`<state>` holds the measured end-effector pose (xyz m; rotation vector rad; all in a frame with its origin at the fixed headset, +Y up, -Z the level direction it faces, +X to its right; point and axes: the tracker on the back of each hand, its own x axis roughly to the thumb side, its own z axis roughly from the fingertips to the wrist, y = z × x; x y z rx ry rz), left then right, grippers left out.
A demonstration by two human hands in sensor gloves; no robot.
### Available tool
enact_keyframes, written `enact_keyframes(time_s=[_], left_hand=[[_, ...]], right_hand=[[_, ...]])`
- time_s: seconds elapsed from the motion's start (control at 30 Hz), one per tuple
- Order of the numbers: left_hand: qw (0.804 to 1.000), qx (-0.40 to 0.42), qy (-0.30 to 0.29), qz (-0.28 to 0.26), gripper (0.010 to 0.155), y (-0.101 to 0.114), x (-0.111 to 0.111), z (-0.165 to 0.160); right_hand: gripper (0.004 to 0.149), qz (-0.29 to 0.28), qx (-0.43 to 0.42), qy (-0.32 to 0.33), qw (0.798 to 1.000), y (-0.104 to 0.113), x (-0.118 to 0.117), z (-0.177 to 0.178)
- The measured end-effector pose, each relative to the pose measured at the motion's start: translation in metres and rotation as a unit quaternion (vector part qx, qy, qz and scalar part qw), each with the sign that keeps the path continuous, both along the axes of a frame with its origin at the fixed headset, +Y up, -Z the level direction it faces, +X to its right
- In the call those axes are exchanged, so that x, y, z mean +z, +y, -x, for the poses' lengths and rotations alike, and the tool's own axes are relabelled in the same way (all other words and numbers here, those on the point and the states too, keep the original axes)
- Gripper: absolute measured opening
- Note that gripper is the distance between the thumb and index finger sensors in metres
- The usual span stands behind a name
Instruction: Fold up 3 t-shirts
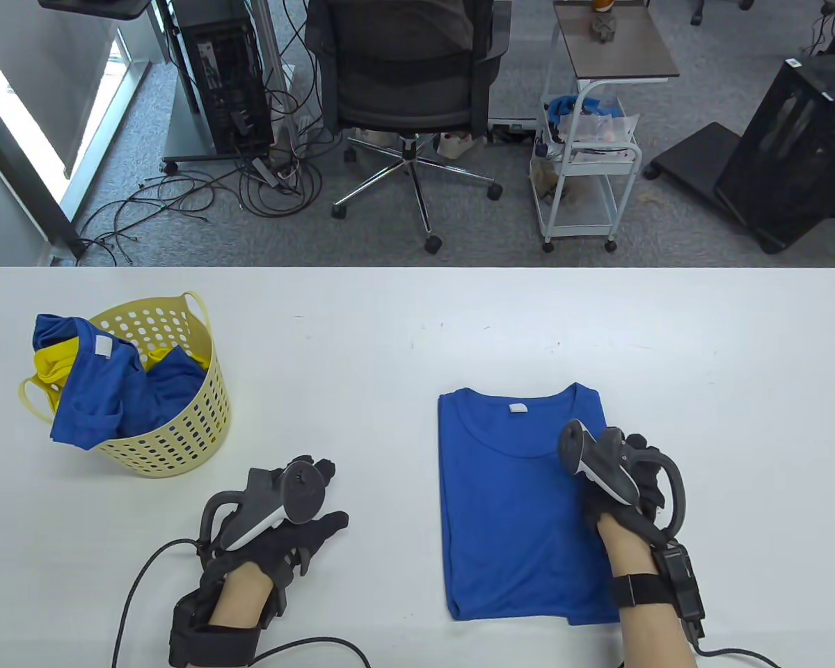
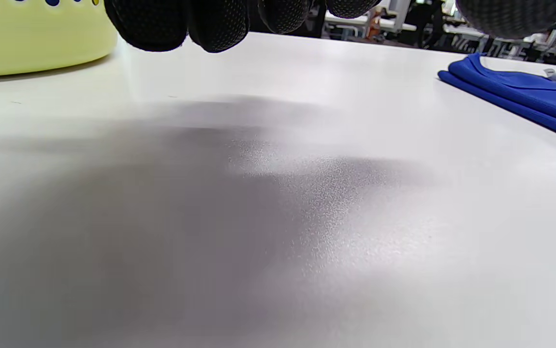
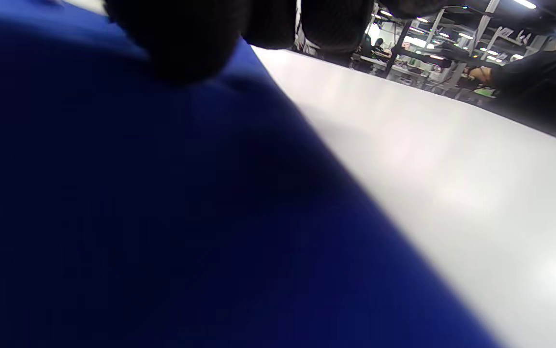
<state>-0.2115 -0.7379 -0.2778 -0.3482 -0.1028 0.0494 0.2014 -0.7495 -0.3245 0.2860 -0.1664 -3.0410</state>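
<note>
A blue t-shirt (image 1: 515, 501) lies flat on the white table (image 1: 403, 334), folded into a long rectangle with the collar at the far end. My right hand (image 1: 637, 463) rests on its right edge; its fingers (image 3: 186, 43) lie over the blue cloth (image 3: 138, 217) with nothing pinched between them. My left hand (image 1: 327, 490) lies open and empty on the bare table to the left of the shirt; its fingertips (image 2: 215, 24) hang over the tabletop, with the shirt's edge (image 2: 524, 92) off to the right. More blue shirts (image 1: 104, 396) and a yellow one (image 1: 52, 365) spill out of the yellow basket (image 1: 188, 431).
The yellow basket (image 2: 26, 43) stands at the table's left, just beyond my left hand. Past the table's far edge are an office chair (image 1: 407, 83) and a white cart (image 1: 584, 174) on the floor.
</note>
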Motion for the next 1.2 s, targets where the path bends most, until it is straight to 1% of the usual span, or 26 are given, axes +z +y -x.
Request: enact_keyframes(time_s=[0.03,0.07,0.1,0.13,0.17,0.2,0.23,0.27,0.3,0.4,0.43,0.63,0.77,0.9,0.93,1.03,1.2], left_hand=[[1.000,0.000,0.002,0.002,0.080,0.000,-0.001,0.000],[1.000,0.000,0.002,0.001,0.080,-0.001,-0.001,0.001],[1.000,0.000,0.002,0.000,0.080,-0.001,-0.001,0.002],[1.000,-0.001,0.002,0.001,0.080,-0.001,-0.001,0.002],[1.000,-0.003,0.002,0.001,0.080,-0.001,-0.001,0.003],[1.000,-0.004,0.001,0.000,0.080,-0.001,-0.001,0.003],[1.000,-0.004,0.001,0.000,0.080,-0.001,-0.001,0.003],[1.000,-0.004,0.000,0.001,0.080,-0.001,-0.001,0.003],[1.000,-0.003,0.000,0.001,0.080,-0.002,0.000,0.003],[1.000,0.001,-0.002,0.001,0.080,-0.002,0.000,0.003],[1.000,0.003,-0.002,0.000,0.080,-0.002,0.000,0.003],[1.000,0.004,-0.002,0.006,0.080,-0.005,-0.002,0.006],[1.000,0.013,0.002,0.004,0.080,-0.006,-0.001,0.009],[1.000,0.017,0.001,0.002,0.080,-0.006,-0.001,0.009],[1.000,0.017,0.001,0.003,0.080,-0.006,-0.001,0.009],[1.000,0.018,-0.001,0.005,0.079,-0.008,-0.001,0.009],[1.000,0.016,0.001,0.008,0.079,-0.008,-0.001,0.009]], right_hand=[[0.058,-0.023,-0.056,0.018,0.998,0.011,0.008,0.012],[0.060,-0.040,-0.094,0.028,0.994,0.018,0.014,0.023],[0.063,-0.042,-0.128,0.036,0.990,0.022,0.020,0.035],[0.067,-0.029,-0.151,0.042,0.987,0.023,0.025,0.046],[0.072,0.001,-0.166,0.046,0.985,0.020,0.031,0.060],[0.078,0.031,-0.169,0.052,0.984,0.015,0.034,0.069],[0.083,0.085,-0.167,0.065,0.980,0.002,0.036,0.081],[0.085,0.110,-0.164,0.069,0.978,-0.006,0.037,0.087],[0.086,0.137,-0.148,0.070,0.977,-0.019,0.037,0.093],[0.088,0.189,-0.109,0.061,0.974,-0.041,0.036,0.094],[0.088,0.196,-0.113,0.057,0.972,-0.044,0.035,0.093],[0.089,0.196,-0.165,0.019,0.966,-0.046,0.024,0.067],[0.088,0.196,-0.204,-0.005,0.959,-0.051,0.014,0.031],[0.088,0.185,-0.227,-0.027,0.956,-0.052,0.010,-0.006],[0.088,0.183,-0.231,-0.043,0.955,-0.052,0.009,-0.021],[0.089,0.174,-0.245,-0.072,0.951,-0.053,0.007,-0.046],[0.089,0.159,-0.262,-0.097,0.947,-0.054,0.007,-0.077]])
